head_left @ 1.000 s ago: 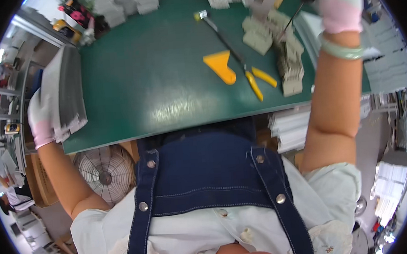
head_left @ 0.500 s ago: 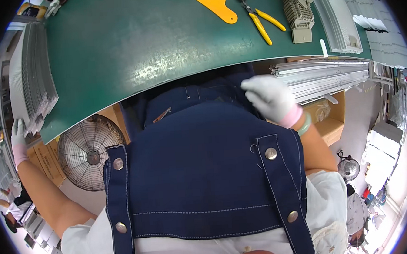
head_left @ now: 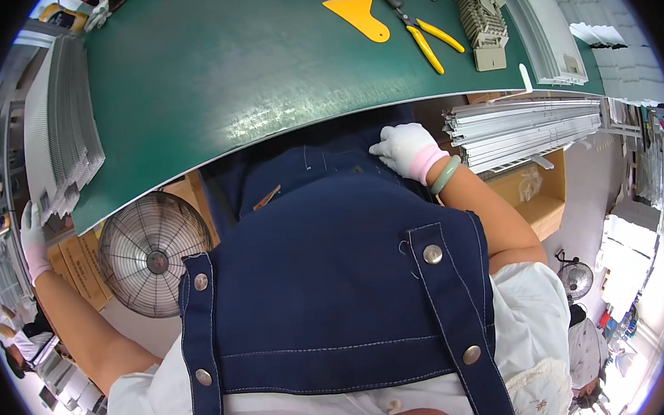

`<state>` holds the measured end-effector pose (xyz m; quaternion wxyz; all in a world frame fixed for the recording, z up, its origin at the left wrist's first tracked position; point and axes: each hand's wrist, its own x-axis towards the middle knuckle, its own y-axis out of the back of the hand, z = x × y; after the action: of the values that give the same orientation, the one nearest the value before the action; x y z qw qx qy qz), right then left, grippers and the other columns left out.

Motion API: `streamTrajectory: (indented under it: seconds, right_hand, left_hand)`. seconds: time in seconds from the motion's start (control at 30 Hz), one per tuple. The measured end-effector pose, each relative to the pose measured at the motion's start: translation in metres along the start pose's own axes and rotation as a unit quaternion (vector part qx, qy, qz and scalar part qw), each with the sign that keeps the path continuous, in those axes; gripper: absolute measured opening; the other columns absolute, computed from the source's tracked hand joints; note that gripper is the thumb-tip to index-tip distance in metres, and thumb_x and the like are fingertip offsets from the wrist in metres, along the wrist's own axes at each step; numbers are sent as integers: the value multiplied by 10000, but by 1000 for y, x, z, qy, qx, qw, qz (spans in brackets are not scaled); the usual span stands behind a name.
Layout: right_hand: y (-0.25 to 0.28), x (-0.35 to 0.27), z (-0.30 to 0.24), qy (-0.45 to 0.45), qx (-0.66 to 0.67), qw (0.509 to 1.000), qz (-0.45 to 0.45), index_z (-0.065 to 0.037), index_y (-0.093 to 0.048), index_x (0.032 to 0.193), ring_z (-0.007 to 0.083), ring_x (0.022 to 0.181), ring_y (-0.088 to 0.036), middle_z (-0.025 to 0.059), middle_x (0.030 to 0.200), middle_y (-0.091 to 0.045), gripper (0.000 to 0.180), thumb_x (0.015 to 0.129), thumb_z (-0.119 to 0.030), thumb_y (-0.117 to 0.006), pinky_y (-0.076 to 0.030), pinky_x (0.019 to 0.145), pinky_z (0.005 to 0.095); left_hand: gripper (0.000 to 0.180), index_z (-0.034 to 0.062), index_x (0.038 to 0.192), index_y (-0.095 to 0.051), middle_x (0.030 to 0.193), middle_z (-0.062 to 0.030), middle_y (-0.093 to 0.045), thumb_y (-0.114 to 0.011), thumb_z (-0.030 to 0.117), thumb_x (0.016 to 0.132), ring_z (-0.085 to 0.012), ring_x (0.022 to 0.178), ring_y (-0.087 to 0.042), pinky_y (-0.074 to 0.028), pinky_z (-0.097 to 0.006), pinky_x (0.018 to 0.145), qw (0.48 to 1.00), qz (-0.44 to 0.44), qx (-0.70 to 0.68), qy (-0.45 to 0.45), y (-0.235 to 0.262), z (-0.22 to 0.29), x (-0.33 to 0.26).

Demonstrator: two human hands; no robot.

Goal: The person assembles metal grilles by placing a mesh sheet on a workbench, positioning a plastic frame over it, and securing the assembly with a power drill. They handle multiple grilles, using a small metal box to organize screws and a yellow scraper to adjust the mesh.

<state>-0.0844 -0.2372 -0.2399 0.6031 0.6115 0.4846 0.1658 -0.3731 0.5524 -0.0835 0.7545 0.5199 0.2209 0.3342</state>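
My left hand (head_left: 33, 233), in a white glove with a pink cuff, is at the far left with its fingers stretched out. It is just below the near end of a stack of grey mesh-faced panels (head_left: 61, 133); whether it touches them cannot be made out. My right hand (head_left: 406, 148), gloved the same way, hovers at the lap of my navy apron (head_left: 329, 284), just below the table edge. Its fingers are curled in, and nothing shows in them.
On the green table (head_left: 209, 55) lie a yellow scraper (head_left: 362, 17), yellow-handled cutters (head_left: 422, 38) and a row of beige plastic parts (head_left: 480, 19). More panels (head_left: 541, 23) stand right. Metal strips (head_left: 525, 129) fill a shelf below. A floor fan (head_left: 156, 260) stands left.
My right hand has moved left and slightly down, over the apron's lap. My left hand has dropped a little away from the panel stack. The view has shifted slightly.
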Motion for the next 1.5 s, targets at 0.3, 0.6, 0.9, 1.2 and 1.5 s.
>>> streamTrajectory:
  seconds: [0.3, 0.6, 0.9, 1.2, 1.5]
  right_hand:
    - [12, 25, -25, 17, -116, 992, -41, -113, -748, 871, 330, 874, -699, 131, 927, -705, 150, 828, -160, -611, -547, 769, 446]
    - [0, 7, -2, -191, 24, 981, -3, -97, -736, 963, 322, 939, -685, 140, 974, -689, 200, 813, -162, -622, -548, 827, 409]
    - [-24, -10, 20, -112, 223, 963, 102, -119, -737, 1073, 297, 945, -657, 104, 958, -669, 244, 843, -130, -658, -531, 856, 372]
    - [32, 34, -8, -241, 66, 960, -129, -144, -756, 1044, 313, 935, -701, 117, 967, -730, 242, 845, -208, -636, -556, 851, 392]
    - [-8, 66, -16, -212, -20, 977, -13, -93, -751, 1005, 322, 987, -696, 124, 1019, -713, 210, 854, -146, -615, -558, 849, 417]
  left_hand:
    - [603, -15, 1418, -506, 1397, -196, -573, -583, 398, 985, -298, 1287, -542, -392, -366, 1084, 998, 45, 39, -27, -6, 6, 20]
    - [587, -5, 1401, -530, 1340, -177, -610, -593, 404, 984, -254, 1232, -568, -411, -346, 1047, 999, -27, -42, -3, -17, 8, 19]
    - [641, 17, 1427, -510, 1409, -178, -567, -559, 481, 989, -285, 1290, -537, -383, -366, 1083, 999, -11, 11, -38, -17, 8, 9]
    - [654, 10, 1421, -514, 1398, -175, -574, -563, 494, 983, -280, 1279, -544, -391, -365, 1077, 999, -22, 4, -33, -17, 9, 13]
    - [619, 0, 1414, -520, 1375, -166, -590, -589, 440, 983, -253, 1252, -559, -401, -344, 1066, 999, -24, -15, -28, -13, 6, 13]
